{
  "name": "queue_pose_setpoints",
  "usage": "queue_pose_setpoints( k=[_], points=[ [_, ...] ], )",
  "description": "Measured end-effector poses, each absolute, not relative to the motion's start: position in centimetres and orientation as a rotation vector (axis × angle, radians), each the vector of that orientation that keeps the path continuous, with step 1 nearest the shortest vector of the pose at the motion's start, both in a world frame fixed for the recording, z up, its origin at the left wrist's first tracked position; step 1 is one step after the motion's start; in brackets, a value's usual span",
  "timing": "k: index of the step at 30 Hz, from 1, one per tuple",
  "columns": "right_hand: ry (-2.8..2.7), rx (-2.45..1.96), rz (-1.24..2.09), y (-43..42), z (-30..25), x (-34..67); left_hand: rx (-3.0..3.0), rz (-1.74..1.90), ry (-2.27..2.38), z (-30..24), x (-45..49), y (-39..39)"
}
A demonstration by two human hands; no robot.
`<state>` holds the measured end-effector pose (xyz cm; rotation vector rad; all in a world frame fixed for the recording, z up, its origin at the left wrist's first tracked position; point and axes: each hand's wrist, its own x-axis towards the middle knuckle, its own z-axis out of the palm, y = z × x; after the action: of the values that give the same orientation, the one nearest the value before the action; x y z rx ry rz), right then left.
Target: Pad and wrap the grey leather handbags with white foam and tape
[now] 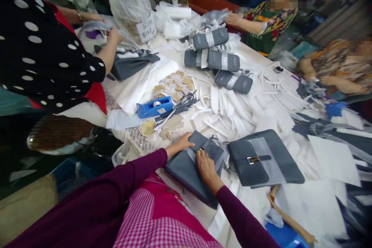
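A dark grey handbag point(188, 170) lies tilted on the table edge in front of me, its flap point(200, 139) on the far side. My left hand point(182, 143) grips the flap's left edge, thumb on top. My right hand point(206, 166) has its fingers bent and pressed together at the small metal clasp point(201, 148) on the flap; what lies under the fingertips is hidden. To the right lies a second grey handbag point(244, 168) with its flap down, a metal buckle point(253, 160) and a translucent wrapping strip point(270, 155) across it.
A blue tape dispenser point(155, 107), dark straps point(181, 106) and a round tin point(147, 128) sit beyond my left hand. Grey wrapped bundles point(223, 61) are stacked farther back, near white foam strips point(232, 104). A co-worker in polka dots point(43, 46) handles another grey bag point(128, 66); two people work opposite.
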<state>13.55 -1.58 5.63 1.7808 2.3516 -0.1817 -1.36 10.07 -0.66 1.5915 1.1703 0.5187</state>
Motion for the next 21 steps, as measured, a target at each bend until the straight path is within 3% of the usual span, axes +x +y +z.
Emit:
queue_pose_setpoints(
  k=[4, 14, 21],
  points=[
    [2.507, 1.886, -0.080, -3.7, 5.9, 14.5, 1.606, 0.512, 1.148, -0.5, -1.7, 10.2],
    [2.513, 1.897, -0.286, -4.1, 6.0, 15.8, 1.734, 0.527, 1.107, -0.2, -3.1, 10.6],
    [2.470, 1.880, -0.322, -3.9, 6.3, 15.6, 2.008, 0.553, 1.141, 3.0, -3.7, 9.3]
  ],
)
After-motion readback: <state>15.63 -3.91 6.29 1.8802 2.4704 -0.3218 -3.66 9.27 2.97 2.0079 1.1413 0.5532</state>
